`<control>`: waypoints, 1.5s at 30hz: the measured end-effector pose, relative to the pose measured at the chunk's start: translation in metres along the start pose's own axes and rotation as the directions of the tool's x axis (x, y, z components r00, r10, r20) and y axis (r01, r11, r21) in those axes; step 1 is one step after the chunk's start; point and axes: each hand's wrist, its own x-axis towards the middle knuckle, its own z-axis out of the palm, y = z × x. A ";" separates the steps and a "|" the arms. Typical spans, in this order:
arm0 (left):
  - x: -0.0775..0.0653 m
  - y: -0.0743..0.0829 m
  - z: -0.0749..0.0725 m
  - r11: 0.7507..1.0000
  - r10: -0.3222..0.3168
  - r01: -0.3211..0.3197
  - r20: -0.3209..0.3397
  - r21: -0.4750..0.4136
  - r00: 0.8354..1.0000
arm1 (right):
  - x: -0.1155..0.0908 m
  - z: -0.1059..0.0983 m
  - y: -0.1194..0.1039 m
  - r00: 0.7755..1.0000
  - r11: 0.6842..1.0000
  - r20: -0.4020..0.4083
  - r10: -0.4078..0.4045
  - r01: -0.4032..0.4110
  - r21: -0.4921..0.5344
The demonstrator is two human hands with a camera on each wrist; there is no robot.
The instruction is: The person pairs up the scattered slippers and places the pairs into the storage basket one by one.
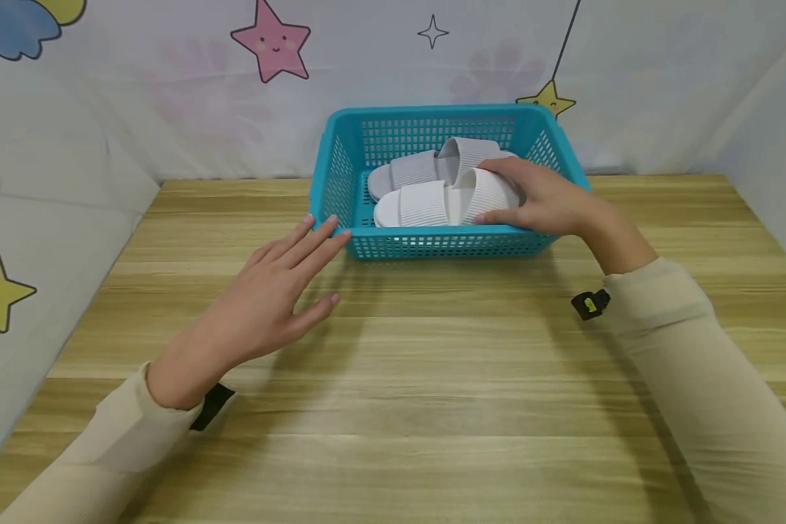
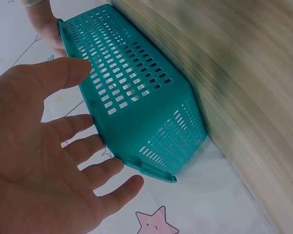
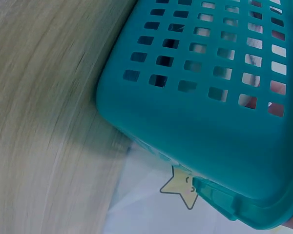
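Observation:
A turquoise plastic basket (image 1: 445, 231) with grid walls holds white slippers (image 1: 423, 204) along its near side and grey slippers (image 1: 414, 169) behind them. My right hand (image 1: 550, 196) reaches over the basket's right front rim. It grips the ribbed strap of the right-hand white slipper (image 1: 493, 196), thumb on the near side and fingers on the far side. My left hand (image 1: 268, 291) is spread with straight fingers beside the front left corner. In the left wrist view, its fingertips overlap the basket rim (image 2: 100, 129); contact cannot be told. The basket wall (image 3: 195, 126) mostly hides the right hand in its wrist view.
The basket stands at the far edge of a wood-grain table (image 1: 419, 378). Close behind it hangs a pale cloth (image 1: 367, 65) printed with stars. More cloth (image 1: 33, 204) borders the table on the left. A dark strap (image 1: 591, 304) hangs at the right cuff.

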 end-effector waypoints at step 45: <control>-0.001 0.003 -0.002 1.000 -0.007 0.007 0.025 0.005 1.000 | 0.005 -0.002 -0.008 0.974 0.984 0.140 0.178 -0.175 -0.031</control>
